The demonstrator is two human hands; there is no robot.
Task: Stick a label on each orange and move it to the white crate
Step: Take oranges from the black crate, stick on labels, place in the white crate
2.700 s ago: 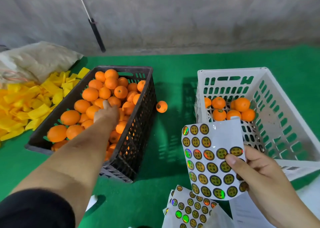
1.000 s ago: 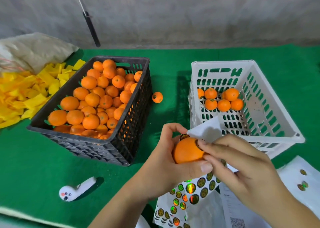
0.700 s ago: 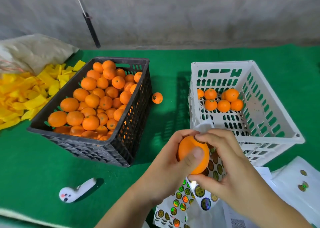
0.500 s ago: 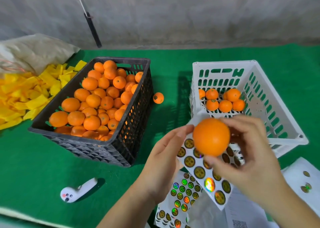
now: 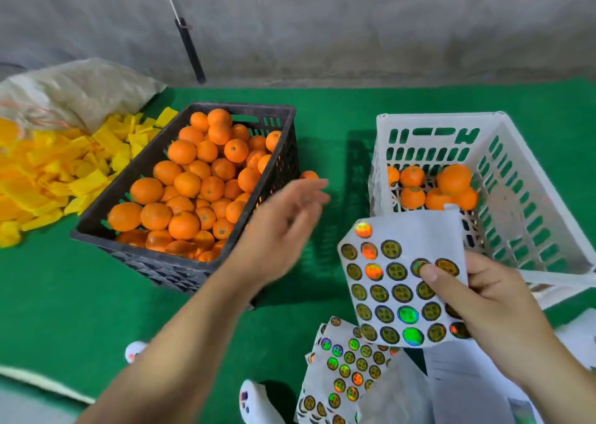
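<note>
A black crate (image 5: 283, 123) at the left is heaped with oranges (image 5: 187, 183). At the right stands the white crate (image 5: 529, 178) with several oranges (image 5: 454, 178) in its far corner. My left hand (image 5: 283, 227) hovers with relaxed fingers, blurred and holding nothing, over the green mat beside the black crate's right wall. My right hand (image 5: 483, 298) pinches a white label sheet (image 5: 400, 281) covered with round holographic stickers, in front of the white crate. One loose orange (image 5: 309, 175) lies on the mat behind my left fingers.
More label sheets (image 5: 348, 375) and papers (image 5: 458, 385) lie on the green mat at the bottom right. A white controller (image 5: 254, 404) sits at the bottom edge, another white object (image 5: 135, 351) partly behind my left forearm. Yellow wrappers (image 5: 58, 172) and a plastic sack (image 5: 77, 91) fill the left.
The orange my right hand held over the label sheet now lies in the white crate. My left hand has let go and swung left toward the black crate.
</note>
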